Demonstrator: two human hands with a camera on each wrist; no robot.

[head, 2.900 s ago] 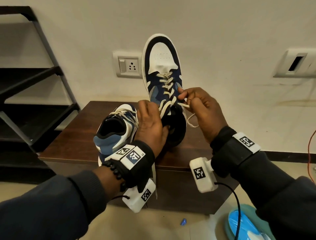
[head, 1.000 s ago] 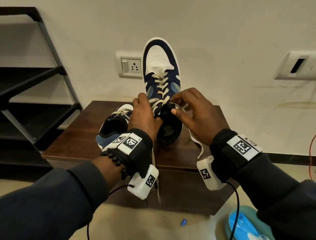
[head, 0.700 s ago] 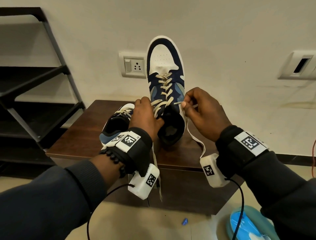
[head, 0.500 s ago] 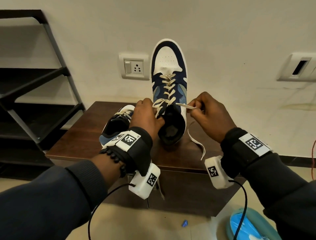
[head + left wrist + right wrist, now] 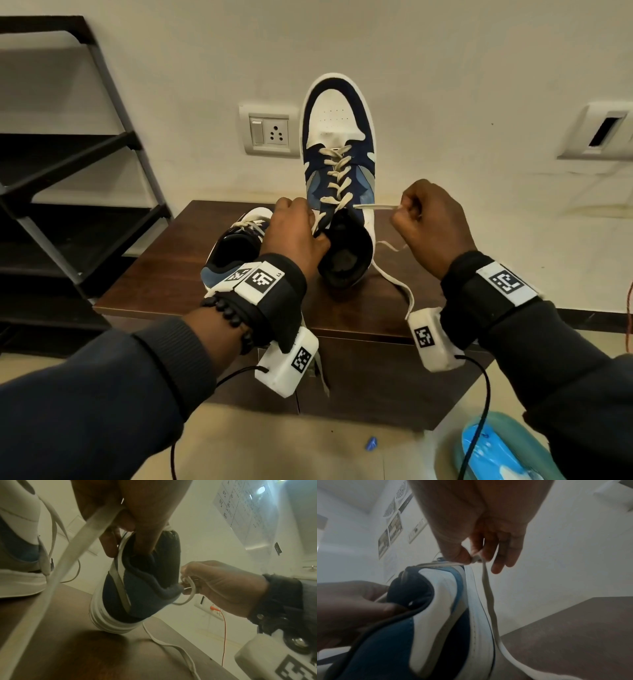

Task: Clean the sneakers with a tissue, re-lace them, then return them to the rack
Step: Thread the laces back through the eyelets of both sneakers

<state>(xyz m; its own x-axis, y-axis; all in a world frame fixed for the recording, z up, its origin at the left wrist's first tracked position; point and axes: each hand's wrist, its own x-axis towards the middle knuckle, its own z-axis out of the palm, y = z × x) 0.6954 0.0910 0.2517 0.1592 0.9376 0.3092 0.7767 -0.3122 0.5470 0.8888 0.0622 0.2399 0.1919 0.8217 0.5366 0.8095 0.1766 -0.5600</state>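
Mid re-lacing, judging by the lace crossed through most eyelets of the navy-and-white sneaker [image 5: 337, 178], stood heel-down on the bench [image 5: 164, 274]. Left hand [image 5: 294, 236] gripping its collar and one lace end; right hand [image 5: 430, 222] pinching the other lace end [image 5: 375, 206], drawn taut. Second sneaker [image 5: 236, 246] left of it, laced. Still ahead: tying off, returning both to the rack [image 5: 68, 178], left of the bench. No tissue in view.

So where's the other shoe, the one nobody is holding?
In the head view the second sneaker sits on the brown wooden table, just left of the left hand and the upright sneaker it grips.
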